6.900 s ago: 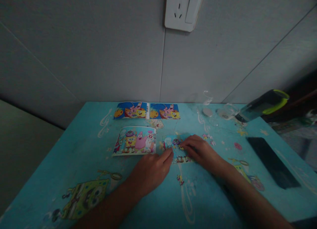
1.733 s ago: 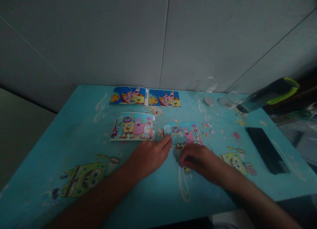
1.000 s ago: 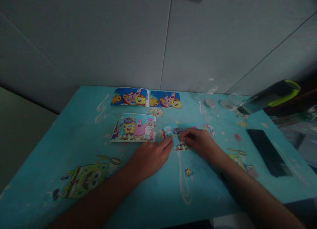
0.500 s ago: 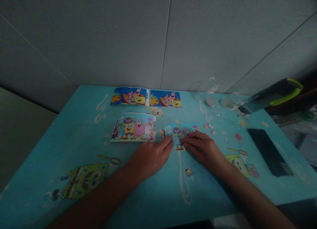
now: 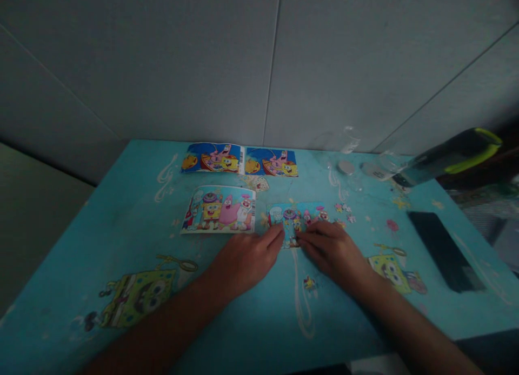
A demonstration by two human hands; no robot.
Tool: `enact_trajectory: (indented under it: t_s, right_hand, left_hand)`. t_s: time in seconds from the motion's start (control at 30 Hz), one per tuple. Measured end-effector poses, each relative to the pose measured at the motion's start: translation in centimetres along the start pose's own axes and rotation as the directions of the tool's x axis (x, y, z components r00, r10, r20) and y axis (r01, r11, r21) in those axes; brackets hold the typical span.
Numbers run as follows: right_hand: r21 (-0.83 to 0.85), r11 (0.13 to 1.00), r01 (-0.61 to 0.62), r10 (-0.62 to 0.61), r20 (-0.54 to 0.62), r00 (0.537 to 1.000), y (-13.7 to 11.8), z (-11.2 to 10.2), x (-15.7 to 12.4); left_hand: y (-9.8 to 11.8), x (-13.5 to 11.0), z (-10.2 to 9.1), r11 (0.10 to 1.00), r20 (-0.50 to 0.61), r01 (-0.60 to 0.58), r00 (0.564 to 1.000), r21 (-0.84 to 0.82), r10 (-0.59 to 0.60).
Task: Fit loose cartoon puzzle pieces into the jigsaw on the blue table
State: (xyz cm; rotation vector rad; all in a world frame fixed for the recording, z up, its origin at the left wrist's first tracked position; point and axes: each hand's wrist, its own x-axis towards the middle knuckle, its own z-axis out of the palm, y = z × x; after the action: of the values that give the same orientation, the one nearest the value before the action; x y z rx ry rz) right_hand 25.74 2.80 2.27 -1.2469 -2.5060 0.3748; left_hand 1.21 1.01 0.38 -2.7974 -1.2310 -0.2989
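A small cartoon jigsaw puzzle [image 5: 290,215] lies on the table between my two hands, its lower right part covered by my fingers. My left hand [image 5: 252,260] rests at the puzzle's left edge, its thumb and forefinger closed against it. From the right, my right hand [image 5: 331,249] reaches over the puzzle with its fingertips pinched near the middle, on what appears to be a puzzle piece, mostly hidden. One loose puzzle piece [image 5: 309,283] lies below the puzzle. Several more loose pieces [image 5: 344,208] are just to its right. Beside my left hand is a matching picture card [image 5: 219,210].
Behind lie another picture card [image 5: 211,158] and a blue puzzle [image 5: 271,162] with the same picture. Clear plastic containers [image 5: 379,171] and a dark bottle [image 5: 446,156] with a yellow-green loop stand back right. A dark flat phone-like object [image 5: 441,250] lies at right.
My right hand has shifted slightly down and right, showing more of the puzzle's upper right. My left hand stays at the left edge.
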Motion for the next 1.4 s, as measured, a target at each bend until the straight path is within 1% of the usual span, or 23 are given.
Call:
enact_trajectory:
  t_s: [0.07, 0.2, 0.43, 0.53, 0.7, 0.77, 0.9, 1.03, 1.17, 1.3, 1.4]
  right_hand:
    - [0.008, 1.000, -0.010, 0.010, -0.010, 1.000, 0.3, 0.0, 0.0]
    - [-0.052, 0.999, 0.004, -0.005, -0.012, 1.000, 0.9, 0.1, -0.2]
    - [-0.181, 0.983, 0.019, -0.008, 0.059, 0.998, 0.3, 0.0, -0.3]
    - [-0.148, 0.989, 0.013, -0.006, 0.047, 0.999, 0.2, -0.1, -0.3]
    - [0.002, 1.000, -0.028, 0.028, -0.048, 0.998, 0.7, -0.6, -0.2]
    - [0.024, 0.999, -0.028, 0.029, -0.041, 0.999, 0.8, -0.9, -0.1]
    - [-0.002, 1.000, 0.005, -0.005, 0.047, 0.999, 0.8, -1.2, 0.0]
    - [-0.035, 0.999, 0.020, -0.018, 0.063, 0.998, 0.7, -1.3, 0.1]
    - [-0.054, 0.998, 0.029, -0.024, 0.104, 0.994, 0.5, -1.4, 0.2]
    - [-0.039, 0.999, 0.026, -0.022, 0.086, 0.996, 0.4, -1.8, 0.3]
    - [0.002, 1.000, 0.001, -0.001, -0.006, 1.000, 0.7, -2.4, 0.1]
  left_hand:
    - [0.0, 0.0, 0.0, 1.000, -0.008, -0.004, 1.000, 0.003, 0.004]
    - [0.0, 0.0, -0.1, 1.000, -0.033, -0.014, 0.999, 0.021, 0.015]
    - [-0.1, 0.2, -0.5, 0.999, -0.005, -0.012, 1.000, 0.041, 0.012]
    - [0.0, 0.3, -0.7, 0.999, -0.019, -0.009, 1.000, 0.042, 0.010]
    - [0.0, 0.2, -0.5, 0.999, -0.023, -0.015, 1.000, 0.035, 0.016]
    - [0.0, 0.1, -0.4, 0.999, -0.026, -0.019, 0.999, 0.030, 0.020]
    - [-0.1, 0.1, -0.2, 1.000, -0.029, -0.014, 0.999, 0.008, 0.014]
    - [-0.2, 0.1, -0.2, 1.000, -0.022, -0.015, 1.000, -0.002, 0.015]
    - [-0.2, 0.0, -0.3, 1.000, -0.031, -0.021, 0.999, -0.008, 0.021]
    - [-0.2, 0.0, -0.2, 1.000, -0.056, -0.022, 0.998, -0.016, 0.021]
    - [-0.2, 0.0, -0.1, 0.999, -0.064, -0.028, 0.998, -0.018, 0.027]
